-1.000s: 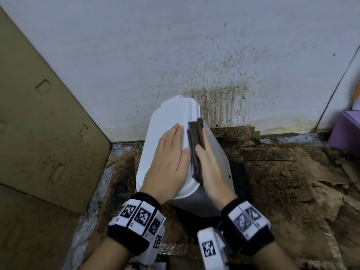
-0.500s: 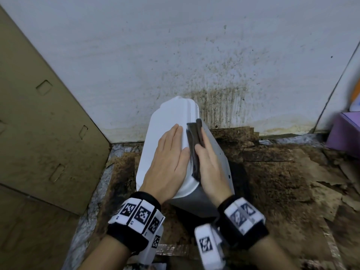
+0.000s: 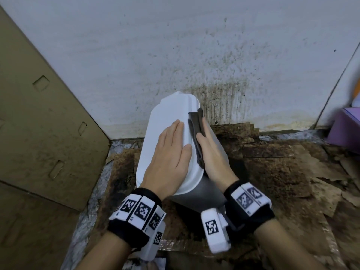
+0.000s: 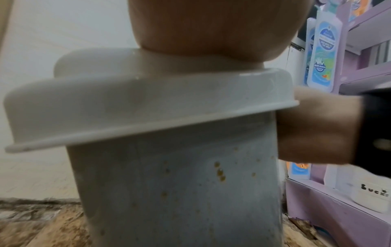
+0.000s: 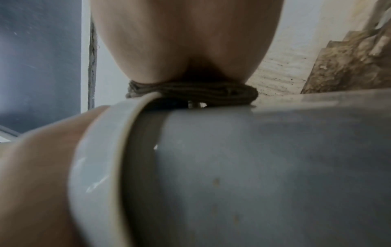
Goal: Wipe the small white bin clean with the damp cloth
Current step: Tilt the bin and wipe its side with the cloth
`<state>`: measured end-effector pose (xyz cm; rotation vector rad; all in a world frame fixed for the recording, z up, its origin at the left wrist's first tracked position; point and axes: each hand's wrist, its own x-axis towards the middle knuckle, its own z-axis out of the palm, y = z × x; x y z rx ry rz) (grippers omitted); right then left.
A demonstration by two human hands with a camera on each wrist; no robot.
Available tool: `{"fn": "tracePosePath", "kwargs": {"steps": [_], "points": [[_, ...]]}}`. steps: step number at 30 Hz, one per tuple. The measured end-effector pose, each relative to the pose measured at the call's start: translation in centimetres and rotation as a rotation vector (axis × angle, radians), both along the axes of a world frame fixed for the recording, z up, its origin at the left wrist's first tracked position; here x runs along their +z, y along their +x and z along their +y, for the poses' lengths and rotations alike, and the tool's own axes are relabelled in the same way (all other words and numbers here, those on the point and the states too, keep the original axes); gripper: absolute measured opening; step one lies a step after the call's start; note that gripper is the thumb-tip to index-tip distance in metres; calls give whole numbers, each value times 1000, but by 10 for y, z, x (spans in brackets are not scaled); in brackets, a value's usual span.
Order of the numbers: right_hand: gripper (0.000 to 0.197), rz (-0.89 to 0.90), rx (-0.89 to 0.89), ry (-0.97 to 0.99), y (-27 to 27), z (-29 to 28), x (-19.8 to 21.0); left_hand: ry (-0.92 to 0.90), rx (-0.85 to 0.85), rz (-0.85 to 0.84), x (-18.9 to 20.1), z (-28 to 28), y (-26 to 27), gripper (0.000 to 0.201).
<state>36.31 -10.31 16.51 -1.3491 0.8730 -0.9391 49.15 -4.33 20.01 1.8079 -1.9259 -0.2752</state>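
Note:
The small white bin (image 3: 213, 147) stands on the dirty floor against the wall, its lid (image 3: 171, 112) on. My left hand (image 3: 169, 151) lies flat on the lid with straight fingers. My right hand (image 3: 213, 156) presses a folded dark cloth (image 3: 195, 129) against the bin's right side just under the lid rim, fingers straight. In the left wrist view the bin's front (image 4: 169, 183) shows brown specks. The right wrist view shows the cloth (image 5: 201, 93) squeezed between palm and bin wall (image 5: 253, 167).
A tall cardboard panel (image 3: 39, 123) leans at the left. The white wall (image 3: 214, 55) behind is stained brown near the floor. Torn, soiled cardboard (image 3: 292, 172) covers the floor. A purple shelf unit (image 3: 344, 127) with bottles stands at the right.
My right hand and the cloth have slid a little farther along the bin's right side toward the wall. The left hand has stayed flat on the lid.

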Motion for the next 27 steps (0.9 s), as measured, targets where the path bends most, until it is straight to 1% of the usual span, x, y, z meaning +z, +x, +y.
{"fn": "tracePosePath", "kwargs": {"steps": [2,4,7,10,13,17,20,27], "points": [[52,-68,-37,-8,4,22,-7,0,1,0,-2,0,1,63],[50,-96,-105,-31,8,45,-11,6,-2,10,-3,2,5,66],[53,-69,-239,-99,18,68,-18,-4,-12,-5,-5,5,14,75],[58,-37,-308,-145,30,74,-29,-6,-2,-2,-5,8,23,78],[59,3,-309,-170,36,74,-32,-3,3,23,-6,10,30,79],[60,4,-312,-168,36,72,-37,17,11,69,-8,11,32,81],[60,23,-328,-153,33,70,-43,15,21,64,-7,10,31,81],[57,96,-335,-224,31,67,-55,23,31,51,-6,10,27,80]]}}
